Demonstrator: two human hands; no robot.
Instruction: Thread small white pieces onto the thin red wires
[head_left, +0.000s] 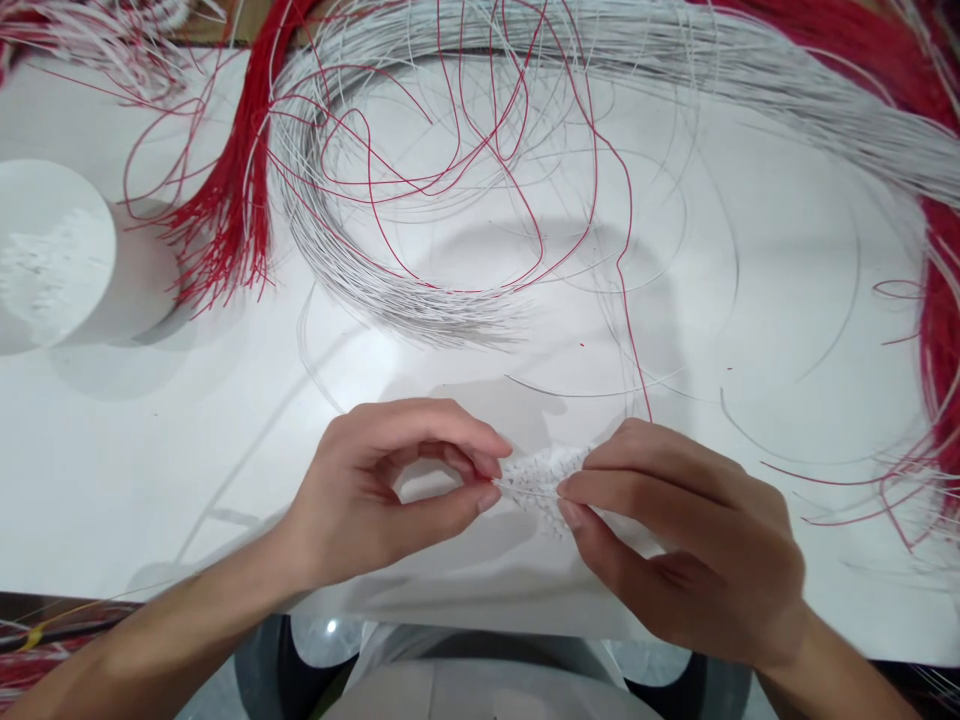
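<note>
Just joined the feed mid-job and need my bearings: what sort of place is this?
Probably a wire assembly bench in a small workshop. A white table carries big bundles of white wires and red wires, and the left hand and right hand pinch a small white part.

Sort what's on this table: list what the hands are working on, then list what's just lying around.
In hand:
- small white toothed piece, pinched by the left hand and right hand
- thin white wire at the left fingers

Lying about:
- white wire coil
- red wire bundle
- white round dish
- table
</note>
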